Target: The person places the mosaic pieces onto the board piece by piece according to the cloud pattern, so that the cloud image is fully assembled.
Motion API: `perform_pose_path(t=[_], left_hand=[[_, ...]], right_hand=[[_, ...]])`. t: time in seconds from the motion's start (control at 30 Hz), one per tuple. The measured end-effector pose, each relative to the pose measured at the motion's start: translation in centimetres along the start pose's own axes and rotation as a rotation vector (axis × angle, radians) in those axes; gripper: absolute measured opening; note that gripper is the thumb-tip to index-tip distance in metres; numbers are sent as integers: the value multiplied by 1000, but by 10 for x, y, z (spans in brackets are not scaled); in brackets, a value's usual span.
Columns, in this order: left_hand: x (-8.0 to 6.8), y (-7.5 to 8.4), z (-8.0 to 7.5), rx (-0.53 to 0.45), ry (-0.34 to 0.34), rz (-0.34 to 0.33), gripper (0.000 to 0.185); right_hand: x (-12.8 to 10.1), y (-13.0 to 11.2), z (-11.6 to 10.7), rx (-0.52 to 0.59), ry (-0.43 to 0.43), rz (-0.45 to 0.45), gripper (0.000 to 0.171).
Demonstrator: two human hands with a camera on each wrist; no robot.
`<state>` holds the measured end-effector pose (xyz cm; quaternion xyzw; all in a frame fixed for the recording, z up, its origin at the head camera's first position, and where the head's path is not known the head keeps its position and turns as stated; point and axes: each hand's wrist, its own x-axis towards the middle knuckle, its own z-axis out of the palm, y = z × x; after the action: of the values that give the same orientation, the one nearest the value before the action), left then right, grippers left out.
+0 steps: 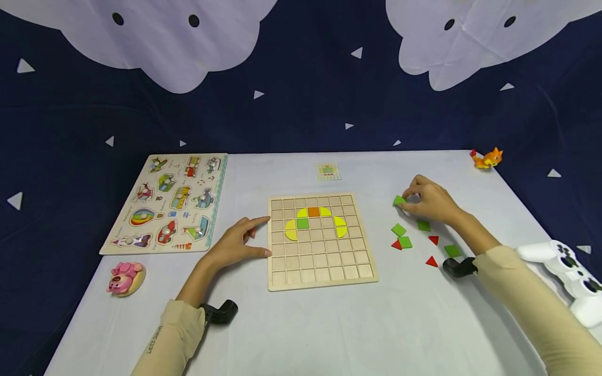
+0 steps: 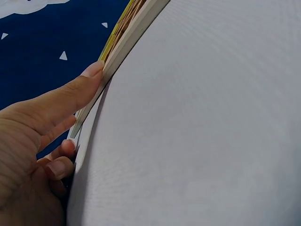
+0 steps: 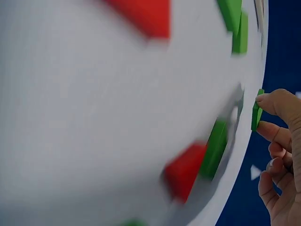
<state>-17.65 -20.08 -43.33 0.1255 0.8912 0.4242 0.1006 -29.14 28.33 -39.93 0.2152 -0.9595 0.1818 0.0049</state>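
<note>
A wooden grid board (image 1: 291,262) lies flat on the table, with yellow quarter-round tiles (image 1: 291,235), an orange square tile (image 1: 313,212) and a green square tile (image 1: 303,223) in its upper cells. My left hand (image 1: 233,241) touches the board's left edge, index finger and thumb spread apart along it. In the left wrist view the thumb (image 2: 77,92) rests against the board's side. To the right of the board, my right hand (image 1: 430,201) pinches another green square tile (image 1: 398,200) between thumb and fingertips. The right wrist view shows this tile (image 3: 257,113) raised off the table.
Loose green squares (image 1: 398,230) and red triangles (image 1: 431,261) lie below the right hand. A small pattern card (image 1: 328,172) sits behind the board. Around the table are a vehicle puzzle (image 1: 160,209), a pink toy (image 1: 125,278), an orange figurine (image 1: 488,158) and a white game controller (image 1: 566,277).
</note>
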Motion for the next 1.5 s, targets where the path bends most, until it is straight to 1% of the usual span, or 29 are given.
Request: perform_pose_path(t=[0.2,0.5,0.8,0.93,1.13,1.37,1.5], left_hand=[[0,1,-2,-7,-7,-10,88],[1,2,-2,-14,-11,-6,88],[3,2,-2,-24,-3,10,88],[3,1,-2,-21,-5,6,88],[3,2,-1,-21,-1,3,88],[2,-1,-1,-22,3,11,87],[1,-2,0,-21,2,9,87]], right_hand=[[7,-30,12,25,10,-88,26],[15,-77,28,77,-4,-256,20],[26,-118,40,105,-26,-363,20],[31,-131,46,106,-33,-414,22],[37,-147,56,100,-44,-474,18],[43,-159,67,27,-47,-556,18],[43,-164,70,27,-32,-567,17]])
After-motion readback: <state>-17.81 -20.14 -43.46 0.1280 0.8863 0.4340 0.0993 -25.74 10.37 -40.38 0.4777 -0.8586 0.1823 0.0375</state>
